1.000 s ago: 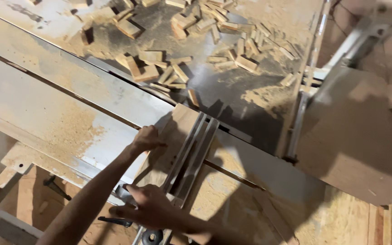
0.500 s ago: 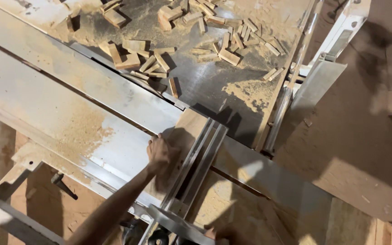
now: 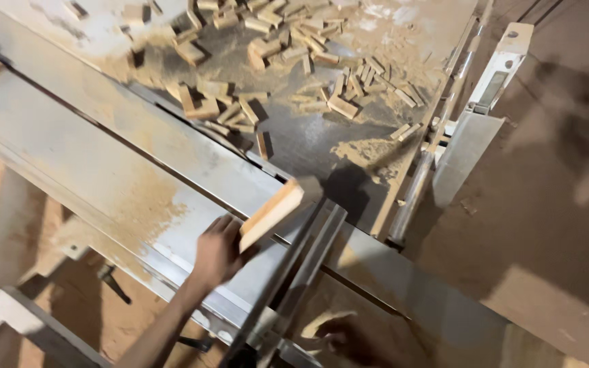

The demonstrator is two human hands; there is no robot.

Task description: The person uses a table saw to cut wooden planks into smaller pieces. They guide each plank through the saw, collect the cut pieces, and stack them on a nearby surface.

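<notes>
The wooden block (image 3: 271, 212) is now off the saw table (image 3: 103, 170) and tilted up in your left hand (image 3: 218, 251), where half a second ago that hand lay flat on it against the metal cross-cut fence (image 3: 308, 262). Your fingers (image 3: 230, 228) close around the block's near end, and its far end points up and away from you, clear of the steel. The block sits just left of the fence, above the dark slot that runs across the table.

Nearest to you, right of the fence and low in the view, your right hand (image 3: 352, 337) rests in shadow on a sawdust-covered board. A second ago it was gripping the fence's near end; now it has drawn off to the side, and you cannot tell from this view whether its fingers are curled or spread.

By my reading, lifting the block means the pass along the fence is over and the piece is coming away from the machine.

Beyond the fence, the table carries a drift of sawdust (image 3: 138, 204). Farther still, past the slot, a heap of small offcuts (image 3: 294, 48) lies scattered over the dark surface, well apart from the fence, and a grey metal rail (image 3: 438, 116) runs along the right of that heap.
</notes>
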